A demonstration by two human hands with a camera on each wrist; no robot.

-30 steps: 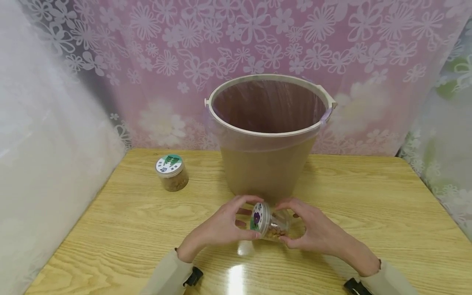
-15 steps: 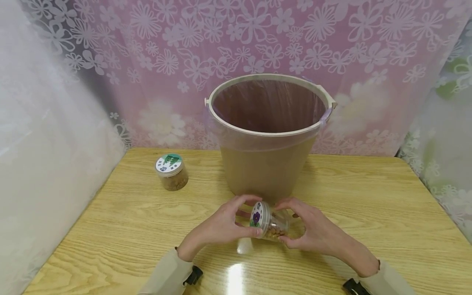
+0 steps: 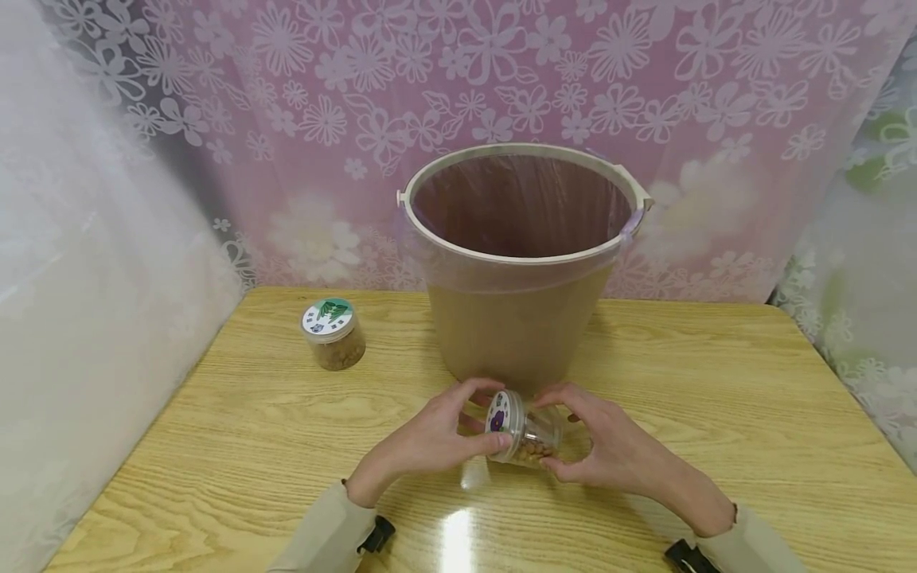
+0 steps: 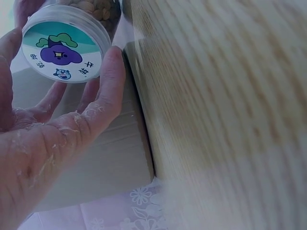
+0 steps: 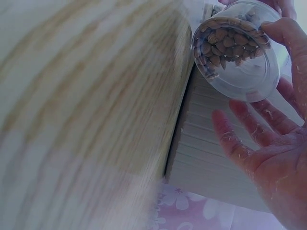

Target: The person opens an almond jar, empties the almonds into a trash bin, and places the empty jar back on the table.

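Note:
A clear plastic jar lies tilted on its side low over the table, its lid facing left. Brown almond-like nuts have slid to its lower side. My left hand grips the round lid by its rim, thumb at the near edge and fingers on the far side; the lid carries a purple cartoon picture on white and green. The right hand holds the jar near its base between thumb and fingers. In the right wrist view, several fingers of that hand spread below the clear bottom.
Right behind the hands stands a tall beige bucket, lined with a thin plastic bag. A second jar with a green-leaf lid stands upright at the back left of the wooden table. A pink flowered curtain hangs behind.
The left thumb has moved up along the lid's rim and the lid's picture has turned slightly away with it. The right hand and the jar's body have stayed nearly still.

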